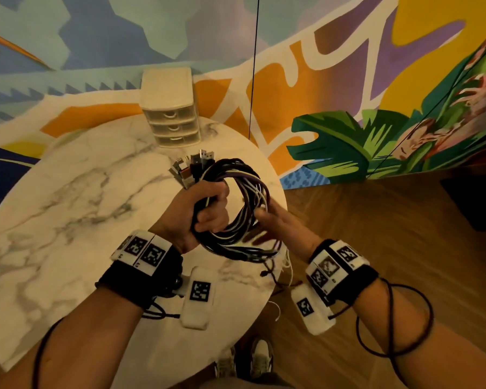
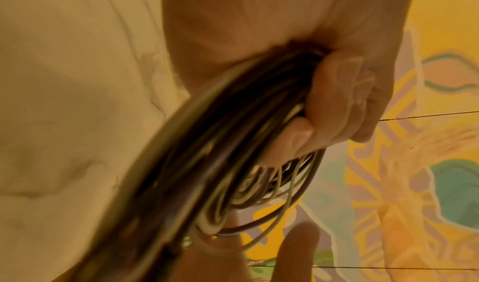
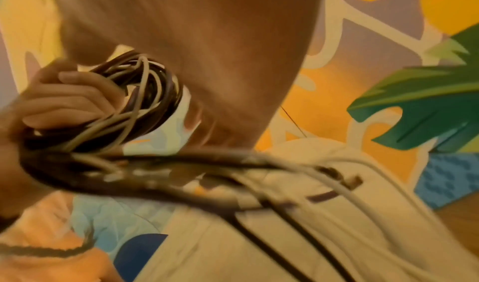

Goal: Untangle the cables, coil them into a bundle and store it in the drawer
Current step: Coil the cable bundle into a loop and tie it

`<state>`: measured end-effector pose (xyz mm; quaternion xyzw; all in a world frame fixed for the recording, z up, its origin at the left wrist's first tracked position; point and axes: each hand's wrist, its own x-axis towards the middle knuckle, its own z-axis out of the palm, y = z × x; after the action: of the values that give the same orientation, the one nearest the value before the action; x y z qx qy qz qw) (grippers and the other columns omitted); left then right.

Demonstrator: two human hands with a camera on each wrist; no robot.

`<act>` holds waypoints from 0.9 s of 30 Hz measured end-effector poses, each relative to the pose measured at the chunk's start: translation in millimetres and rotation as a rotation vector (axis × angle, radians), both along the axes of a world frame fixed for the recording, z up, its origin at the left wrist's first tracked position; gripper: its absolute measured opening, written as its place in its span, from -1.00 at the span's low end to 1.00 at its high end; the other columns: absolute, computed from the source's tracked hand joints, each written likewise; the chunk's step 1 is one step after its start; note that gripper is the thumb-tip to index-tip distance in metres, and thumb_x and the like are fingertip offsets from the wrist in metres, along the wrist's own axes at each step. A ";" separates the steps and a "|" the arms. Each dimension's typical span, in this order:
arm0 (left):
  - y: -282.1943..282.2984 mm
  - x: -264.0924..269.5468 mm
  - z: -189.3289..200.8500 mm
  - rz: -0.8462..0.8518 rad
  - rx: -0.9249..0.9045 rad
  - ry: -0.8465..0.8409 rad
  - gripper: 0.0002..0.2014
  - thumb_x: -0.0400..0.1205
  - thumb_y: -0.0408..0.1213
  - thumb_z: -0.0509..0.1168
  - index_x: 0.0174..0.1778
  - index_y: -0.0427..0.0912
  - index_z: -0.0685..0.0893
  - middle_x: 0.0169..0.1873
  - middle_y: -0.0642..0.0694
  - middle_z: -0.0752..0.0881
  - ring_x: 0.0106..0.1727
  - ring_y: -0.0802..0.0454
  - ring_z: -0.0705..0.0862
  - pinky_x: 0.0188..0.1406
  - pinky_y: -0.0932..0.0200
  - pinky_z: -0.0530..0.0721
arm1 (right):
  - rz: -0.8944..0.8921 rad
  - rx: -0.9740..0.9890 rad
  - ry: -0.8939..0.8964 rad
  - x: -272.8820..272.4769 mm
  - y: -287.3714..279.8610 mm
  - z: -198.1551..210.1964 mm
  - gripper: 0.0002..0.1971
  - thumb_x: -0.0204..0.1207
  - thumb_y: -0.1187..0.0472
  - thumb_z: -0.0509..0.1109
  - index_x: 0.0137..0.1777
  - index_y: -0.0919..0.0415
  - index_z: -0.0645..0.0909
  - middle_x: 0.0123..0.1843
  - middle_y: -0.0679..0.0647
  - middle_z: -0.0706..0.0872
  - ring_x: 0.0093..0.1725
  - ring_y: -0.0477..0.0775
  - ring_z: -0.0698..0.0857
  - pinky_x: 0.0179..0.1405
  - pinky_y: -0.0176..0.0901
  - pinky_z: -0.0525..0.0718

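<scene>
A coil of black, white and purple cables (image 1: 253, 189) hangs above the right part of the round marble table (image 1: 82, 192). My left hand (image 1: 208, 211) grips the coil's left side in a fist (image 2: 337, 93), with a cluster of plugs (image 1: 194, 167) sticking up behind it. My right hand (image 1: 264, 226) is blurred; its straight fingers (image 2: 298, 249) lie under the coil's right side and the thumb touches it. Loose cable ends (image 1: 272, 265) trail below the coil (image 3: 145, 93). A small white drawer unit (image 1: 170, 113) stands at the table's far edge, its three drawers closed.
A painted mural wall rises behind the table. A thin black line (image 1: 253, 66) hangs down beside the drawer unit. Wooden floor (image 1: 376, 248) lies to the right, and my shoes (image 1: 261, 360) show below the table's near edge.
</scene>
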<state>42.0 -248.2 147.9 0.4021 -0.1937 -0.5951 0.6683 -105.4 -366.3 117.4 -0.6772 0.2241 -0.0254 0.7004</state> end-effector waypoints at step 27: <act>-21.1 -25.5 8.9 -0.060 0.171 -0.108 -0.76 0.48 -0.10 0.26 -0.15 -0.23 0.53 -0.70 -0.04 0.39 -0.71 0.06 0.31 -0.48 0.11 0.28 | -0.525 -0.295 -0.125 48.6 -0.8 18.1 -0.59 0.65 0.00 0.14 -0.37 0.13 0.58 -0.54 -0.02 0.60 -0.48 0.03 0.54 -0.38 0.07 0.56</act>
<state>16.5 -269.3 156.7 0.4831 -0.1898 -0.6068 0.6021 -56.7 -367.1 135.5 -0.6876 0.3420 -0.2794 0.5764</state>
